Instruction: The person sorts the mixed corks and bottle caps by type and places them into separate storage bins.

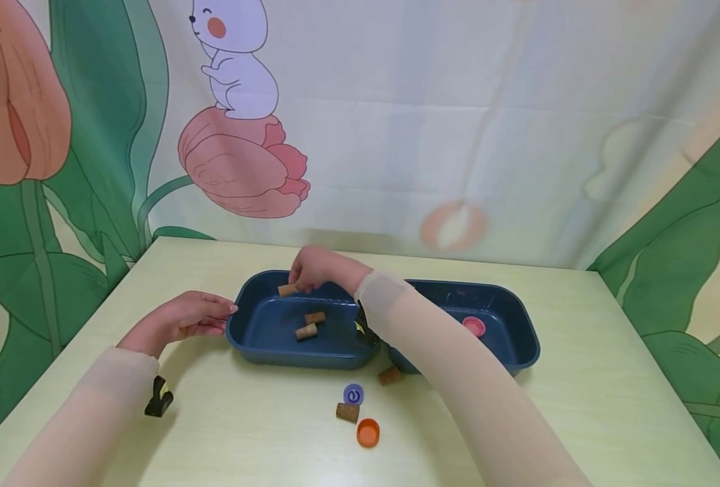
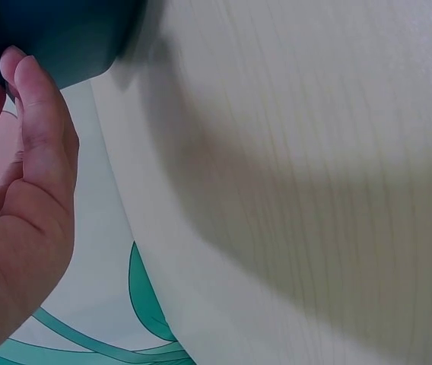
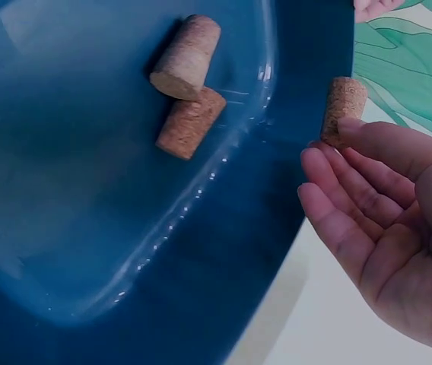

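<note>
My right hand (image 1: 315,268) is over the back of the left blue tub (image 1: 302,360), pinching a cork (image 3: 344,110) between thumb and fingers. Two other corks (image 1: 315,317) lie close together on that tub's floor, and the right wrist view shows them touching. At the tub's left end my left hand (image 1: 197,314) holds the rim. In the left wrist view its thumb is at the rim's edge and its fingertips lie against the outer wall.
Beside it stands a second blue tub (image 1: 521,365) with a pink cap (image 1: 474,327), partly hidden by my right forearm. On the table in front lie a purple cap (image 1: 353,393), an orange cap (image 1: 368,433), a cork (image 1: 348,412) and another cork (image 1: 389,375). A printed curtain (image 1: 384,169) hangs behind.
</note>
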Tool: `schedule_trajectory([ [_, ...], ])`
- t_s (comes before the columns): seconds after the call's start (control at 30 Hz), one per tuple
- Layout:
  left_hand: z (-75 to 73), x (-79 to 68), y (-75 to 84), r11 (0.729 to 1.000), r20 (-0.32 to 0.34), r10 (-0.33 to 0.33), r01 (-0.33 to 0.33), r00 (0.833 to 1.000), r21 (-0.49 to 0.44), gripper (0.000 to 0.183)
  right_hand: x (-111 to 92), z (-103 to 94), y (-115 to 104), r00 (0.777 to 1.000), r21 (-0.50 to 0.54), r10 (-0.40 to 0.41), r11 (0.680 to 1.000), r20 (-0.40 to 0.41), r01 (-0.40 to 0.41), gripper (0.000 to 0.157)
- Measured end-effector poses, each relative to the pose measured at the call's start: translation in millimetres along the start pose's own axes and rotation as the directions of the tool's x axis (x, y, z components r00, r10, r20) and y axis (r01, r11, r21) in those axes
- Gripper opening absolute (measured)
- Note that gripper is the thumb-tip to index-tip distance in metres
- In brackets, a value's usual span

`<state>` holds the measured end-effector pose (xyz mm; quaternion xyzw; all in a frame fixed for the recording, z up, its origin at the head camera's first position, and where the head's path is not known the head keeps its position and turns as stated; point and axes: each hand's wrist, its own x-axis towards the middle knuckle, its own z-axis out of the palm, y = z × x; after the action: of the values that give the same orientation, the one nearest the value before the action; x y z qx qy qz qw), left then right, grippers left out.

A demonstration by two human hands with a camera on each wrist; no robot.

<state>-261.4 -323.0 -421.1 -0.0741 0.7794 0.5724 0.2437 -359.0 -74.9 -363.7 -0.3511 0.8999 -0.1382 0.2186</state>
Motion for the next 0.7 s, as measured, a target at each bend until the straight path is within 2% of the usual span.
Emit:
schedule_trajectory([
  [0.33,-1.4,0.9,-1.6,1.000,0.001,-0.001,0.001,1.000,-0.008,0.028,5.0,9.2,5.8,0.998,0.037,0.016,0.999,0.063,-0.018,0.023],
  [0.7,-1.5,-0.3,0.0,1.000,0.001,-0.003,0.003,1.000,-0.020,0.028,6.5,15.3,7.5,0.995,0.021,0.015,1.000,0.100,-0.017,0.025],
])
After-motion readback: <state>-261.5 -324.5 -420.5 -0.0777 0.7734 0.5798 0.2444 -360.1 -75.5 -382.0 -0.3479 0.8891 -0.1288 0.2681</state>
